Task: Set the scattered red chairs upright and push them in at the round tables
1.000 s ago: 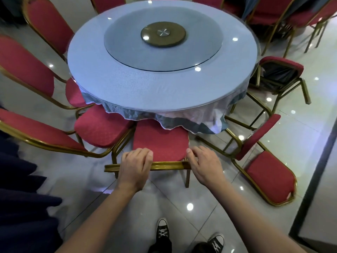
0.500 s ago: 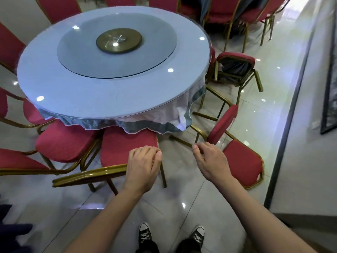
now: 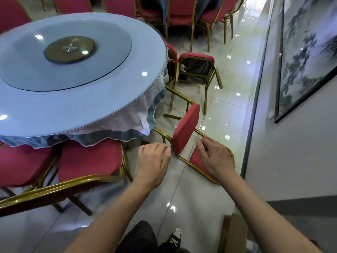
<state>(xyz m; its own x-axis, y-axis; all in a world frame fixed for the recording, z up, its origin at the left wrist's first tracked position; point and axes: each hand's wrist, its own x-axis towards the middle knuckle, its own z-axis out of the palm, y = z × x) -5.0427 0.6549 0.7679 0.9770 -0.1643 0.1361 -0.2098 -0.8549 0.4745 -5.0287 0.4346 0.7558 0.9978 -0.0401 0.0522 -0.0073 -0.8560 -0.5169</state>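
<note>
A red chair with a gold frame point(image 3: 186, 128) lies tipped on its back on the floor, right of the round table point(image 3: 109, 110). Its seat pad stands upright and its backrest lies flat on the tiles. My right hand point(image 3: 213, 157) hovers over or rests on that backrest with fingers spread; contact is unclear. Beside the chair's gold frame is my left hand point(image 3: 153, 161), fingers loosely curled and holding nothing. A second red chair point(image 3: 197, 70) lies overturned farther back, its dark underside showing. Near my left arm an upright red chair point(image 3: 89, 161) stands pushed in under the tablecloth.
Another red chair point(image 3: 20, 161) is tucked in at the left. Several upright chairs point(image 3: 182, 17) stand at another table behind. A grey wall point(image 3: 291, 161) with a framed picture point(image 3: 310, 52) runs close on the right, leaving a narrow tiled aisle. My shoes point(image 3: 173, 240) are below.
Both hands let go of the pushed-in chair's backrest and moved right to the fallen chair. The view swung right, toward the wall.
</note>
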